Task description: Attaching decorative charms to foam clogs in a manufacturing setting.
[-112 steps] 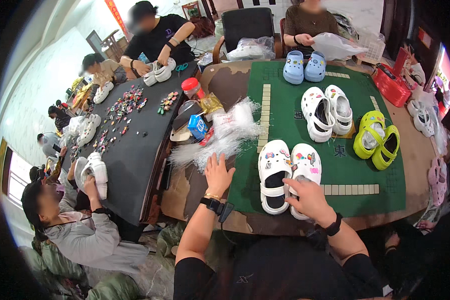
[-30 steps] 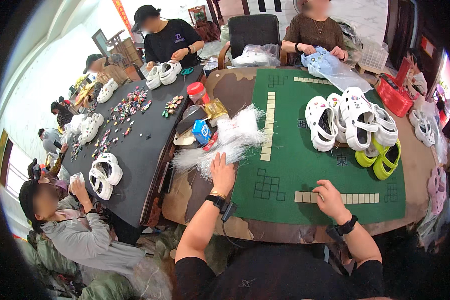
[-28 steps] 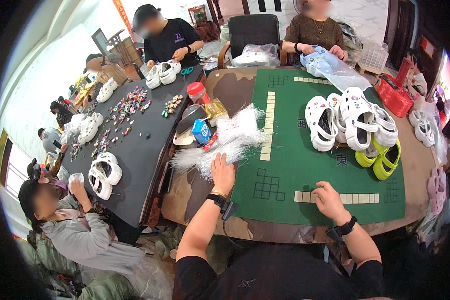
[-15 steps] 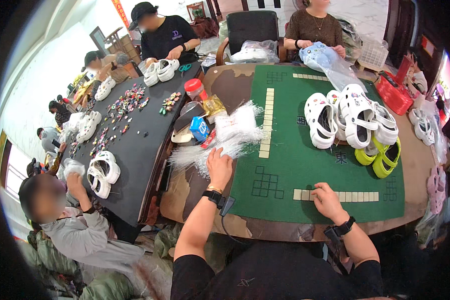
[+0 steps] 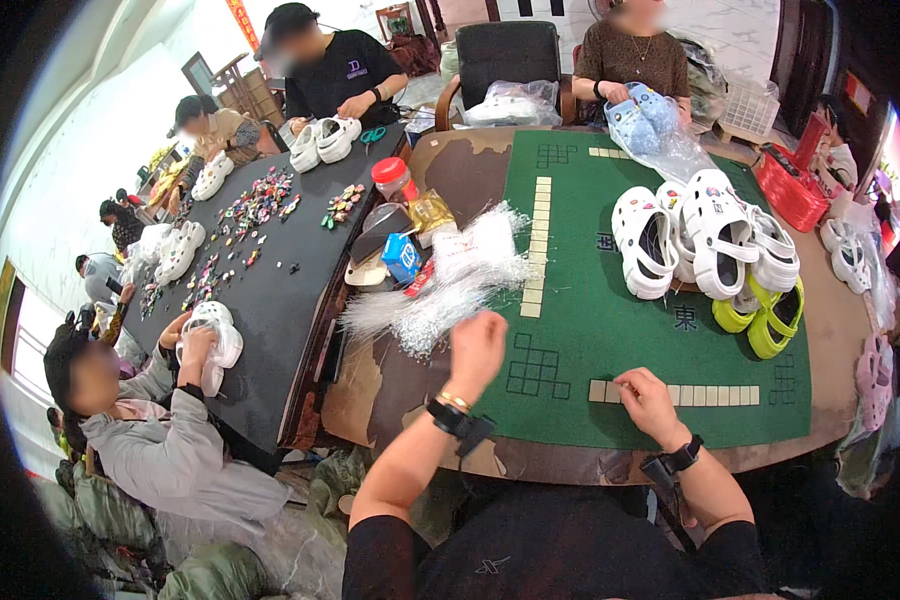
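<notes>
My left hand [image 5: 478, 350] is closed in a pinch over the green mat [image 5: 580, 330], just right of a loose pile of thin clear plastic strands [image 5: 420, 320]. Whatever its fingertips hold is too small to make out. Near the mat's front edge my right hand [image 5: 650, 402] is curled closed above a row of pale printed squares [image 5: 715, 396]; its palm side is hidden. Several white clogs [image 5: 642, 240] with charms on them stand at the right of the mat, beside lime-green clogs [image 5: 773, 320].
Left of the mat are a red-lidded jar [image 5: 392, 178] and a blue box [image 5: 401, 258]. A black table [image 5: 270, 350] adjoins, with loose charms [image 5: 260, 205] and white clogs. A person in grey [image 5: 170, 450] works there; another, across, handles blue clogs [image 5: 642, 120]. A red basket [image 5: 788, 190] stands far right.
My left hand has left the strand pile, moving right over the mat, its fingers now closed. My right hand stays nearly in place. The person in grey now has both hands on a white clog.
</notes>
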`<state>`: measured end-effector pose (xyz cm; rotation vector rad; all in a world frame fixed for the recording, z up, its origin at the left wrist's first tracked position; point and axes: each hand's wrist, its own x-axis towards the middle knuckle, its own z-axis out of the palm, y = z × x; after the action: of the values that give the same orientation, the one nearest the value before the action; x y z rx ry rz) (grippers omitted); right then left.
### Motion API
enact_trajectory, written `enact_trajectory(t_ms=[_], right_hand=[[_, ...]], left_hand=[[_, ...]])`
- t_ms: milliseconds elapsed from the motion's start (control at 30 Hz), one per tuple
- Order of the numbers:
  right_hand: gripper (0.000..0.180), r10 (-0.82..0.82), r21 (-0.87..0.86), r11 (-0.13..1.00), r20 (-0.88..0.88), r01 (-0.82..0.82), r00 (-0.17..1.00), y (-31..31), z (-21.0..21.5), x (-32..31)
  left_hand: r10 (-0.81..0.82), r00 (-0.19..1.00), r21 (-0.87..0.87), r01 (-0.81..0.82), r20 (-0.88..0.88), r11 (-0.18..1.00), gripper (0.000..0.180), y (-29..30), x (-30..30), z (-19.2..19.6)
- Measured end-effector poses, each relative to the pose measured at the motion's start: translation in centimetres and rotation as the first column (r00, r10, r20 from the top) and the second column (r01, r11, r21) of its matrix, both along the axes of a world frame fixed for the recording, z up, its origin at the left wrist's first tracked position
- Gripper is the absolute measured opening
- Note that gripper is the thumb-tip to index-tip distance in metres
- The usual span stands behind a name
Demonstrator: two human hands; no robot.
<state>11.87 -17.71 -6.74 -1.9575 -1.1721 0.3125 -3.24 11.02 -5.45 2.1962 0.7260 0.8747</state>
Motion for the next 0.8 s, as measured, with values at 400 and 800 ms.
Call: enact_trajectory(t_ms=[400,800], right_hand=[[0.015,0.005,0.234,0.958,-0.59,0.165,0.808,4.6,-0.9,-3.6],[0.021,-0.154,0.118,0.947,-0.648,0.298,0.746,-1.5,-4.9,1.3]], left_hand=[[-0.493,0.867,-0.399,0.427,-0.073,0.811,0.014,-10.0,0.6,0.5],[0.46,0.848,0.532,-0.269,-0.264,0.803,0.069,10.5,-1.5,-3.1]])
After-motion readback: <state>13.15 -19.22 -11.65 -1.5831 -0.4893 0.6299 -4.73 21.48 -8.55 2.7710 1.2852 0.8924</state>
